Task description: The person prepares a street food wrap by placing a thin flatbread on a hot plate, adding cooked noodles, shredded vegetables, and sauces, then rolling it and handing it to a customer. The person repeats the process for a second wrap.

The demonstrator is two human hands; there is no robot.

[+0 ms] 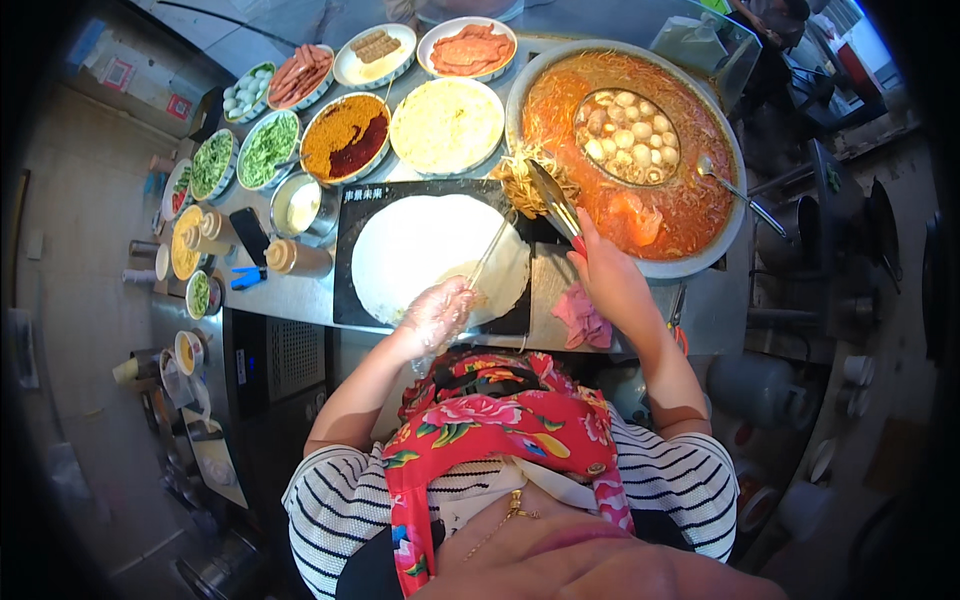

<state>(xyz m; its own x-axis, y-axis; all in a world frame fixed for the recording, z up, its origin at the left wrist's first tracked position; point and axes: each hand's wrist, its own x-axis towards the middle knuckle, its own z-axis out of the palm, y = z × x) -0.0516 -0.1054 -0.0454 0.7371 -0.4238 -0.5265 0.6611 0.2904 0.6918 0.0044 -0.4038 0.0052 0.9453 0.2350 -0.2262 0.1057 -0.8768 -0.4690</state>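
My left hand (439, 311), in a clear plastic glove, grips the end of a thin stick-like tool (491, 251) over the near right part of a large round flatbread wrapper (427, 251) on a black griddle plate. My bare right hand (604, 274) is closed around the red-handled metal tongs (553, 199). Their jaws lie on a clump of shredded food strips (531, 180) at the left rim of a big round pan (739, 202) of red broth. Inside that pan, an inner ring holds eggs or balls (634, 139). A metal ladle (739, 191) rests over its right rim.
Bowls of shredded pale food (448, 126), orange and dark red seasoning (341, 142), sausages (301, 75) and greens (268, 150) stand behind and left. Squeeze bottles (298, 259) and a phone (250, 234) lie left of the griddle. A pink cloth (581, 316) and scissors (679, 322) are near the front edge.
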